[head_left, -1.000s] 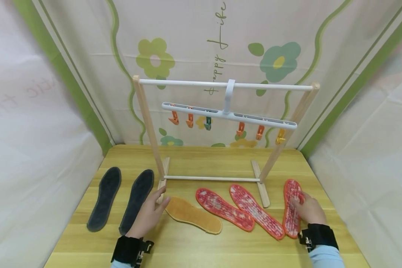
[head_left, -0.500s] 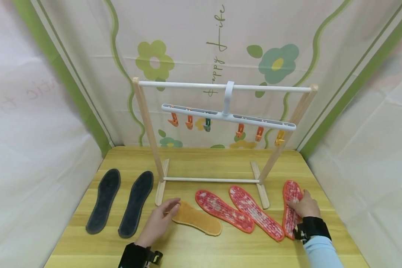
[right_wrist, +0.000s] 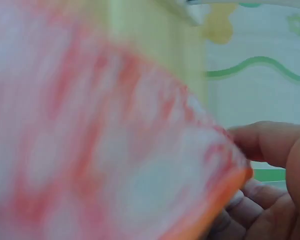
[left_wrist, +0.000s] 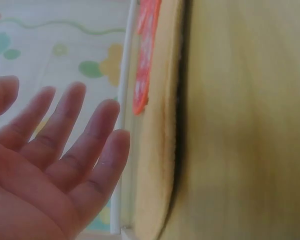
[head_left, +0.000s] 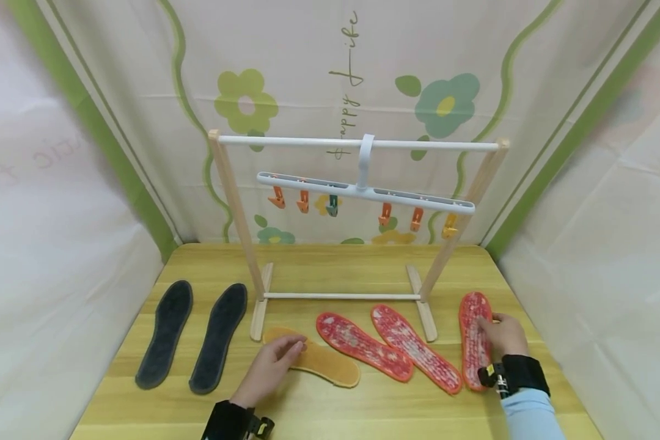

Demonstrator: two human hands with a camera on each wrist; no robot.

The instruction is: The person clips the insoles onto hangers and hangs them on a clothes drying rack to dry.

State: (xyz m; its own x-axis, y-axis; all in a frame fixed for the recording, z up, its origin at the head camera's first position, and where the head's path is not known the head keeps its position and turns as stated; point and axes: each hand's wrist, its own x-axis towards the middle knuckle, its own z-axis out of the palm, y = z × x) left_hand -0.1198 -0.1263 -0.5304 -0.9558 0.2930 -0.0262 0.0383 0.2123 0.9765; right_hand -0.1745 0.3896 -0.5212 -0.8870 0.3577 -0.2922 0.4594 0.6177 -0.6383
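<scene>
At the right of the head view, my right hand [head_left: 507, 337] pinches the edge of a red-and-white insole [head_left: 473, 351]. The right wrist view shows the thumb [right_wrist: 270, 142] on one face of this insole [right_wrist: 110, 145] and other fingers behind its orange-trimmed edge. My left hand [head_left: 271, 368] hovers over a tan insole [head_left: 330, 365], covering part of it from the head camera. Seen from the left wrist, that hand [left_wrist: 55, 165] has loosely extended fingers, apart from the tan insole [left_wrist: 157, 165]. Two more red-and-white insoles, one [head_left: 363, 345] left of the other [head_left: 415, 348], lie between the hands.
Two dark insoles, an outer one [head_left: 165, 333] and an inner one [head_left: 218, 339], lie at the left. A wooden rack [head_left: 236, 211] stands behind, carrying a grey hanger [head_left: 365, 193] with several coloured clips, among them a yellow clip [head_left: 450, 226]. Fabric walls [head_left: 319, 61] enclose the table [head_left: 330, 263].
My left hand has moved rightward from the inner dark insole to over the tan insole. My right hand has shifted to the right edge of its red-and-white insole.
</scene>
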